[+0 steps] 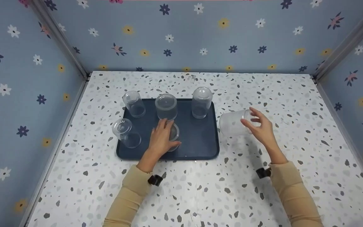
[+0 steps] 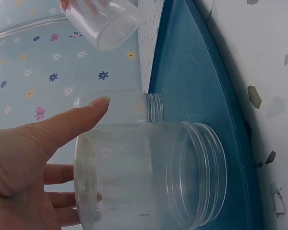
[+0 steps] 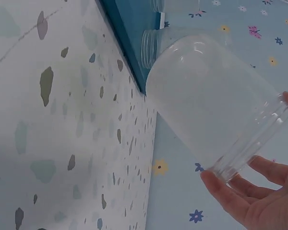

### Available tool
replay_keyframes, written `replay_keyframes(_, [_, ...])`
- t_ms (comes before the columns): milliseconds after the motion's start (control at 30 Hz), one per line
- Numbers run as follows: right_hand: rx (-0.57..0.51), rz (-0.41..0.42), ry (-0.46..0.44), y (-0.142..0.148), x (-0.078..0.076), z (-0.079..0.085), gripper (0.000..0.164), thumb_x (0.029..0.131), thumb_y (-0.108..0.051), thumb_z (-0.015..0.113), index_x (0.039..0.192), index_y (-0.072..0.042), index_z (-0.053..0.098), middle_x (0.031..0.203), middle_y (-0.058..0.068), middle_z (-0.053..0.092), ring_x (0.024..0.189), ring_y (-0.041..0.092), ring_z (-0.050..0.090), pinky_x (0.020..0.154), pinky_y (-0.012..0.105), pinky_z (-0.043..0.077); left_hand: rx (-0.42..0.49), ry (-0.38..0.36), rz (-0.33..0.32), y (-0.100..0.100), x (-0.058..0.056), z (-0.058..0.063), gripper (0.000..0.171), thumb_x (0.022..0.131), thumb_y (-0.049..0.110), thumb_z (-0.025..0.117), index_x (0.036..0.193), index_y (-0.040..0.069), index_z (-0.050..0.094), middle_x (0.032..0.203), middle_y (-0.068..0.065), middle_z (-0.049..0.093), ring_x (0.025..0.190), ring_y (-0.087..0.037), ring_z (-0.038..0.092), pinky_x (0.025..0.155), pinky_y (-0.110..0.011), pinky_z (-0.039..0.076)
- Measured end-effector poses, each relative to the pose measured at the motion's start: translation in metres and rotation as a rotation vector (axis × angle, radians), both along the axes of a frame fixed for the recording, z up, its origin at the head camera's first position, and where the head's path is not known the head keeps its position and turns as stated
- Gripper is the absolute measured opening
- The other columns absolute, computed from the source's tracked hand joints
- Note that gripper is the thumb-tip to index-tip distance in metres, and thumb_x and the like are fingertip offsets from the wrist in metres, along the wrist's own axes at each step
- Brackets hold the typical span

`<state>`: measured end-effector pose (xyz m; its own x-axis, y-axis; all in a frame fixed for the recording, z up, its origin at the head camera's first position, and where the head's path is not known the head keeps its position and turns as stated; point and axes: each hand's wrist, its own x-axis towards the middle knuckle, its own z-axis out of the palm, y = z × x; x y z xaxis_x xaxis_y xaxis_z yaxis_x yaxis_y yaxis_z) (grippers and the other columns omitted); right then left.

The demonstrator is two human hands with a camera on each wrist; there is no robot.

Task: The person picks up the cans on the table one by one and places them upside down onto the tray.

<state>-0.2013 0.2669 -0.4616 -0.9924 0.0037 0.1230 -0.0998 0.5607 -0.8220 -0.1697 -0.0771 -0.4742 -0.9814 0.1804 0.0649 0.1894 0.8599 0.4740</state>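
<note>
On a dark blue tray [image 1: 197, 142], a clear jar [image 1: 174, 134] stands upside down with its threaded mouth on the tray. My left hand [image 1: 161, 138] is at this jar's upper end; in the left wrist view its thumb [image 2: 81, 120] is straight and apart from the jar, with the fingers partly hidden behind the base. Right of the tray, my right hand [image 1: 262, 127] grips another clear jar [image 1: 233, 123] around its threaded mouth. That jar is held tilted, its base pointing left toward the tray, as the right wrist view [image 3: 206, 96] shows too.
Several more clear jars stand upside down on the tray: two at the left [image 1: 134, 105], one back middle [image 1: 166, 105] and one back right [image 1: 201, 104]. The speckled white table [image 1: 200, 195] is bounded by flowered blue panels [image 1: 184, 37] at the back and sides.
</note>
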Motion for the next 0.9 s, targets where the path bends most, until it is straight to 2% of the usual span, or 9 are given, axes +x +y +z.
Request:
replay_keyframes(133, [-0.053,0.017,0.031,-0.004,0.002,-0.006,0.062,0.079,-0.032,0.066,0.131,-0.008,0.043,0.122,0.02,0.047,0.104,0.036,0.049,0.076,0.048,0.044,-0.006,0.01,-0.001,0.002,0.002,0.002,0.08,0.066,0.031,0.078,0.131,0.002,0.041,0.135,-0.021,0.032,0.127,-0.035,0.024,0.097,-0.054,0.023])
replay_keyframes(233, [-0.122,0.036,0.074,0.003,-0.008,-0.034,0.059,0.077,-0.029,0.069,0.13,-0.013,0.046,0.121,0.016,0.049,0.103,0.03,0.051,0.074,0.041,0.047,-0.004,0.043,-0.005,0.004,0.004,0.004,0.078,0.067,0.03,0.077,0.13,0.001,0.042,0.135,-0.021,0.032,0.126,-0.036,0.025,0.098,-0.053,0.023])
replay_keyframes(333, [-0.156,0.045,0.055,0.0,-0.007,-0.039,0.059,0.078,-0.029,0.068,0.13,-0.017,0.046,0.122,0.013,0.048,0.104,0.028,0.05,0.075,0.04,0.046,0.004,0.084,-0.014,0.007,0.006,0.006,0.075,0.069,0.028,0.076,0.129,0.0,0.042,0.133,-0.021,0.033,0.126,-0.036,0.026,0.098,-0.052,0.024])
replay_keyframes(367, [-0.165,0.047,0.054,-0.002,-0.005,-0.036,0.059,0.078,-0.03,0.068,0.13,-0.017,0.046,0.122,0.013,0.048,0.104,0.027,0.05,0.075,0.039,0.046,0.01,0.098,-0.018,0.008,0.007,0.007,0.073,0.07,0.027,0.076,0.129,0.0,0.042,0.133,-0.021,0.034,0.126,-0.036,0.026,0.098,-0.052,0.024])
replay_keyframes(433, [-0.155,0.047,0.028,-0.015,0.006,-0.018,0.059,0.08,-0.029,0.066,0.131,-0.013,0.044,0.122,0.016,0.048,0.103,0.03,0.05,0.076,0.038,0.046,0.017,0.124,-0.028,0.01,0.008,0.008,0.072,0.071,0.027,0.075,0.129,0.0,0.042,0.133,-0.021,0.034,0.126,-0.035,0.026,0.099,-0.051,0.024])
replay_keyframes(500, [-0.164,0.055,0.026,-0.026,0.016,0.001,0.057,0.081,-0.026,0.066,0.131,-0.008,0.044,0.12,0.018,0.049,0.102,0.032,0.051,0.075,0.032,0.046,0.028,0.154,-0.038,0.012,0.009,0.009,0.07,0.072,0.026,0.074,0.128,0.0,0.042,0.132,-0.02,0.035,0.126,-0.035,0.027,0.099,-0.05,0.024])
replay_keyframes(600, [-0.182,0.067,0.023,-0.038,0.025,0.017,0.054,0.082,-0.016,0.064,0.129,-0.001,0.043,0.119,0.022,0.049,0.101,0.035,0.051,0.071,0.021,0.044,0.066,0.212,-0.057,0.016,0.01,0.011,0.067,0.073,0.024,0.074,0.127,0.0,0.043,0.131,-0.019,0.037,0.124,-0.035,0.03,0.098,-0.049,0.026])
replay_keyframes(667, [-0.199,0.067,0.016,-0.045,0.03,0.026,0.051,0.082,-0.01,0.062,0.129,0.002,0.043,0.118,0.023,0.049,0.101,0.035,0.052,0.073,0.021,0.044,0.113,0.26,-0.076,0.019,0.011,0.011,0.064,0.074,0.021,0.073,0.126,0.0,0.043,0.13,-0.019,0.038,0.122,-0.035,0.033,0.096,-0.048,0.029])
replay_keyframes(900, [-0.298,0.09,0.011,-0.051,0.032,0.021,0.049,0.083,-0.007,0.061,0.128,0.001,0.044,0.118,0.021,0.051,0.1,0.031,0.052,0.081,0.031,0.043,0.311,0.422,-0.115,0.029,0.011,0.012,0.051,0.078,0.014,0.069,0.122,0.0,0.048,0.123,-0.016,0.045,0.11,-0.028,0.047,0.085,-0.037,0.043])
